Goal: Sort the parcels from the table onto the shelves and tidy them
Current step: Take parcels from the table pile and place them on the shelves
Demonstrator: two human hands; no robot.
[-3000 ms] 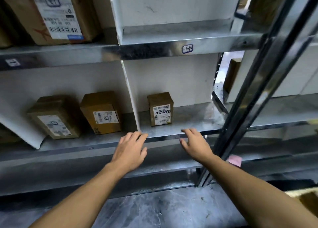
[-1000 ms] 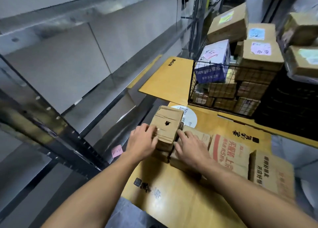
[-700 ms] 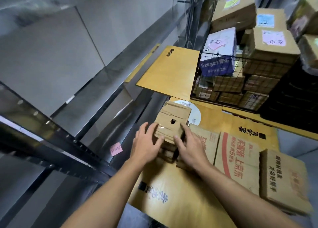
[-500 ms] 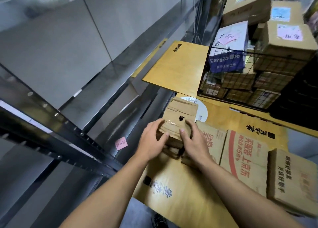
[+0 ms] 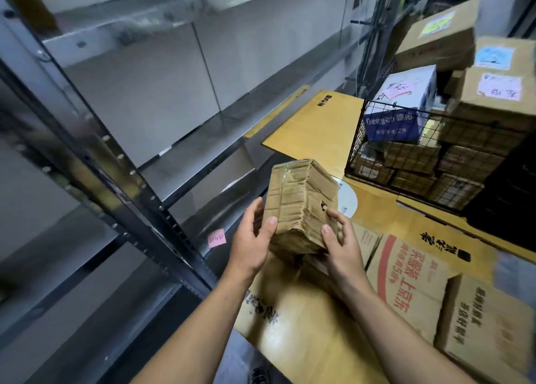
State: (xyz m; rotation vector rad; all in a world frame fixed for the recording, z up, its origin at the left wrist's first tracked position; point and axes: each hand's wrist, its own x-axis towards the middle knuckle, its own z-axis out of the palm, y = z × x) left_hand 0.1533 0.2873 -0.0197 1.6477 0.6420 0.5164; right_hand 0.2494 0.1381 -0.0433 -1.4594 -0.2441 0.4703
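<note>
Head view: crumpled cardboard parcel (image 5: 301,204) now lifted off the table (image 5: 307,346), left hand (image 5: 249,247) and right hand (image 5: 343,250) curled round its sides; shelves (image 5: 208,134) next.

Brown parcel (image 5: 301,206), pink note (image 5: 217,237)
The wire basket (image 5: 355,148) is black; a box (image 5: 400,111) in it is blue and white.

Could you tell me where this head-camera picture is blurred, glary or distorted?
Head view: the parcel, gripped by the left hand and right hand, is sharp; head view: the printed cartons at lower right are smeared; head view: the metal shelving glints and leans with wide-angle distortion.
</note>
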